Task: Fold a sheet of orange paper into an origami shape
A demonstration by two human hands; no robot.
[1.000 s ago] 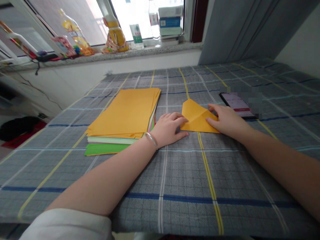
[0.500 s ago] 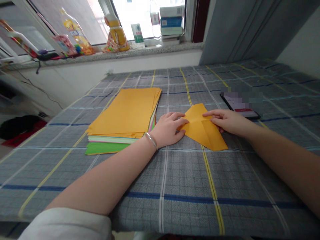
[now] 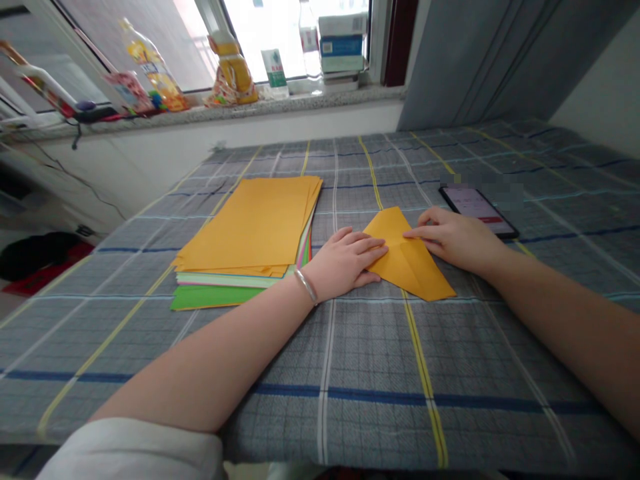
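A folded orange sheet of paper (image 3: 407, 257) lies on the checked cloth between my hands, with crease lines meeting near its middle. My left hand (image 3: 350, 260) rests flat over its left edge, fingers stretched out and pressing down; a silver bangle (image 3: 306, 287) circles that wrist. From the other side, my right hand (image 3: 453, 240) touches the paper's upper right part with an outstretched index fingertip. Its other fingers are partly bent and hold nothing that I can see. Left of my left hand sits a stack of coloured paper (image 3: 255, 223), orange on top, with white and green sheets showing below.
A phone (image 3: 477, 210) with its screen lit lies beyond my right hand. The grey checked cloth (image 3: 380, 353) covers the table. Along the windowsill (image 3: 185, 120) stand a drink bottle (image 3: 153, 63), a yellow jug (image 3: 235, 70), a white-green tube (image 3: 275, 70) and stacked boxes (image 3: 343, 47).
My left hand has slid right and flattened further onto the paper. The right fingers have loosened from the paper's right edge, leaving the index fingertip on it. The paper has hardly moved.
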